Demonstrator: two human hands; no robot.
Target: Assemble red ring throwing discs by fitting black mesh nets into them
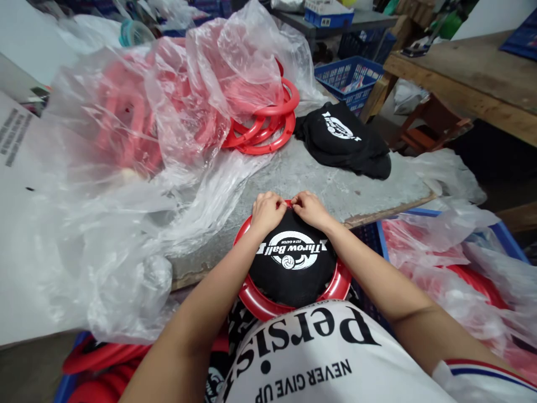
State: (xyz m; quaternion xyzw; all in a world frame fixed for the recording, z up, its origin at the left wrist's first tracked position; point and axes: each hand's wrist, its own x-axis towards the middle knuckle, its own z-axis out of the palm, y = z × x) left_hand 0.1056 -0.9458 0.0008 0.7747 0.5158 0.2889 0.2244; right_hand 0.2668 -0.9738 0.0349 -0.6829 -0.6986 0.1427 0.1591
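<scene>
A red plastic ring (pixel 268 305) rests between my body and the table edge, with a black fabric cover (pixel 293 282) printed "Throw Ball" lying across it. At the ring's far side my left hand (pixel 269 211) pinches the edge of the black fabric. Just to its right, my right hand (pixel 309 209) pinches the same edge, its fingertips close to the left ones. Red rim shows between the two hands and around the near side of the cover. A stack of black printed fabric covers (pixel 344 140) lies farther back on the table.
Clear plastic bags (pixel 168 101) of red rings cover the table's left, with loose red rings (pixel 268 129) spilling out. A blue crate (pixel 507 240) with bagged red parts stands at right. Finished-looking red rings (pixel 104 358) fill another crate at lower left. The grey table (pixel 277 179) has a worn front edge.
</scene>
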